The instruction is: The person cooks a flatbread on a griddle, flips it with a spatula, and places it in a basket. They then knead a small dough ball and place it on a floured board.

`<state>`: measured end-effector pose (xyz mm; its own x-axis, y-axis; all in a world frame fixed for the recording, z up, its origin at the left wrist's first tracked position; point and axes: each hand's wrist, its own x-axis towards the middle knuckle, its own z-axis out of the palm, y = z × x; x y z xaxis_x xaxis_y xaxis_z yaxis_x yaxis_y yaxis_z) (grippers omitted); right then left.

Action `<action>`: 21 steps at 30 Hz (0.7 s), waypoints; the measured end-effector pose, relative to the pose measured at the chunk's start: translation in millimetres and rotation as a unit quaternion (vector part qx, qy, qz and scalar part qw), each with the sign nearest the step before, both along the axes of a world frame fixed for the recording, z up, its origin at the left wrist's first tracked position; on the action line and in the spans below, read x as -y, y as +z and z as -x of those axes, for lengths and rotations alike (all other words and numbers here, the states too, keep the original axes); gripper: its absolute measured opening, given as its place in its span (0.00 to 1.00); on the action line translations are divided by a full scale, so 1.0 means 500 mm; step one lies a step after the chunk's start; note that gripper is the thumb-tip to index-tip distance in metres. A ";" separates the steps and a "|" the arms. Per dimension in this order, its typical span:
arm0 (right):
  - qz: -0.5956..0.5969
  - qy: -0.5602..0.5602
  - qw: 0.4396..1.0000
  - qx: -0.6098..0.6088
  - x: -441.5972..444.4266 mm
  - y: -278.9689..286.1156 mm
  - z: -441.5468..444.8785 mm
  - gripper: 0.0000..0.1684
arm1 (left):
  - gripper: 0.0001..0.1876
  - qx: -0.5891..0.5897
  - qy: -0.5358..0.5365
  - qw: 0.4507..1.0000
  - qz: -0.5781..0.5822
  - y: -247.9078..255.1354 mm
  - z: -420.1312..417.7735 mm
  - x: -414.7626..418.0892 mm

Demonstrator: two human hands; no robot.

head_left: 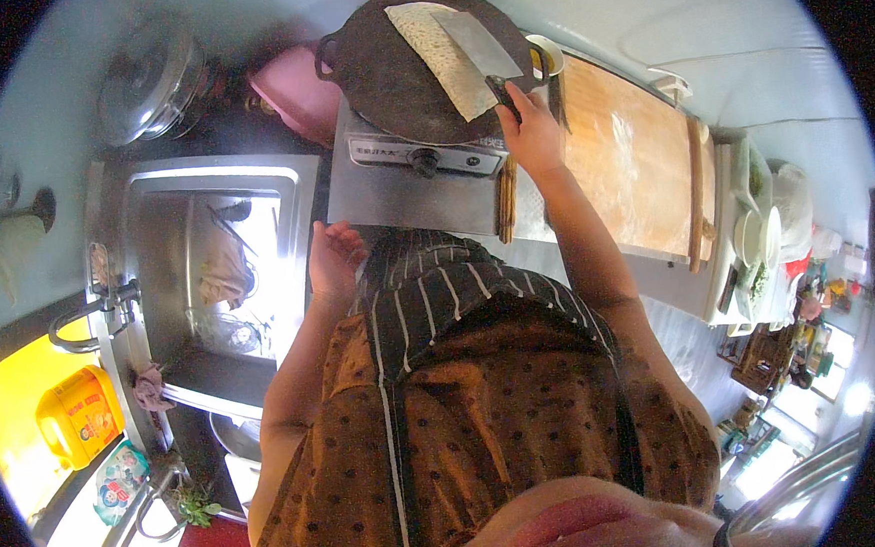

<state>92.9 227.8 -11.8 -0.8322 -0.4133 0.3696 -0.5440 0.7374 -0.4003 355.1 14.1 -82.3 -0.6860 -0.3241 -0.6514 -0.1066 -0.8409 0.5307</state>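
Observation:
My right hand [532,132] grips the black handle of a cleaver-like tool [480,45] with a broad, flat metal blade. Its blade lies over the right side of a folded, pale flatbread with browned specks [436,59], hiding part of it. Under both is a wide, round, dark griddle pan [388,81] with a loop handle at each side. The pan stands on a stainless gas stove [410,196] with a front knob. Near the stove's front left corner, my left hand [335,257] hangs with loosely bent fingers, holding nothing visible.
A floured wooden board [626,157] extends right of the stove, with chopsticks [507,201] between. At left are a pink basin [299,94] and a steel sink [296,177] containing utensils and a brown cloth. A yellow bowl [544,55] sits behind the pan's right handle.

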 end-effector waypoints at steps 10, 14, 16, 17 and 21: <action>0.081 0.004 0.996 0.020 -0.045 -0.036 -0.039 0.21 | 0.22 0.006 -0.016 1.000 -0.007 -0.010 -0.004 -0.004; 0.137 -0.015 0.990 0.043 -0.042 -0.083 -0.064 0.23 | 0.22 0.029 -0.039 0.999 0.011 -0.009 -0.002 -0.009; 0.154 -0.023 0.986 0.060 -0.030 -0.091 -0.081 0.25 | 0.22 0.030 -0.043 0.999 0.014 -0.005 0.002 -0.012; 0.166 -0.022 0.984 0.059 -0.023 -0.094 -0.090 0.26 | 0.23 0.028 -0.050 0.998 0.017 -0.009 0.002 -0.011; 0.203 -0.006 0.977 0.066 -0.008 -0.124 -0.114 0.30 | 0.25 0.026 -0.069 0.997 0.030 -0.018 0.006 -0.012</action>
